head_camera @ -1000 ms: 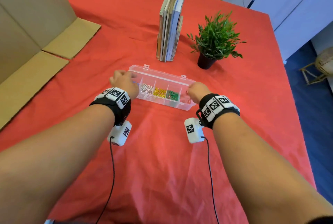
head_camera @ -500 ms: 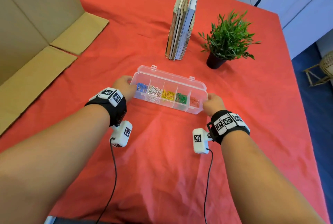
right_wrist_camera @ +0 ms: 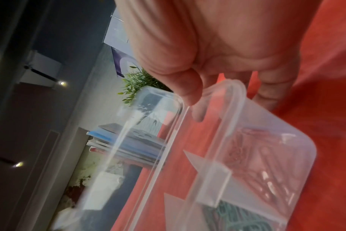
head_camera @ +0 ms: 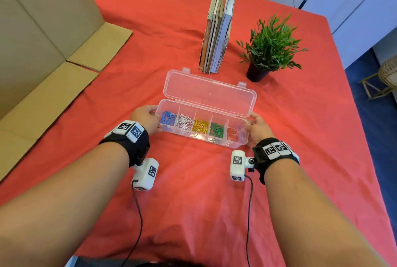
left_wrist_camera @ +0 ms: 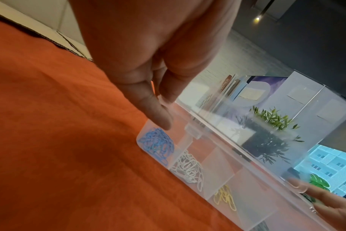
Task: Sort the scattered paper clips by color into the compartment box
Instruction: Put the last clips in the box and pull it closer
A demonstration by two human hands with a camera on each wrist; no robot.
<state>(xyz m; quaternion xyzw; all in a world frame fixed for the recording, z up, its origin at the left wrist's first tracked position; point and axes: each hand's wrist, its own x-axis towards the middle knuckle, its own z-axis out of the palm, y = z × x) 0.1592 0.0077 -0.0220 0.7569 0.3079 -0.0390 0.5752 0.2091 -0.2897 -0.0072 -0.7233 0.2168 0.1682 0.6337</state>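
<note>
A clear compartment box [head_camera: 204, 138] lies on the red cloth, its lid [head_camera: 209, 92] raised on the far hinge. Its cells hold blue clips [head_camera: 168, 118], white clips [head_camera: 184, 121], yellow clips [head_camera: 200, 126], green clips [head_camera: 216, 130] and red clips [head_camera: 233, 133]. My left hand [head_camera: 146, 118] pinches the left end where lid and box meet, the thumb [left_wrist_camera: 160, 115] beside the blue clips [left_wrist_camera: 158, 143]. My right hand [head_camera: 256, 126] grips the right end, its thumb [right_wrist_camera: 186, 87] at the lid's corner by the red clips [right_wrist_camera: 247, 148].
Upright books [head_camera: 218, 34] and a potted plant [head_camera: 270, 49] stand just behind the box. A large cardboard box [head_camera: 43, 41] with open flaps fills the left side. The red cloth [head_camera: 193, 202] spreads between me and the box; the table edge runs down the right.
Both hands have slid from over the box out to its two ends. More of the lid's face shows now. The view has moved closer.
</note>
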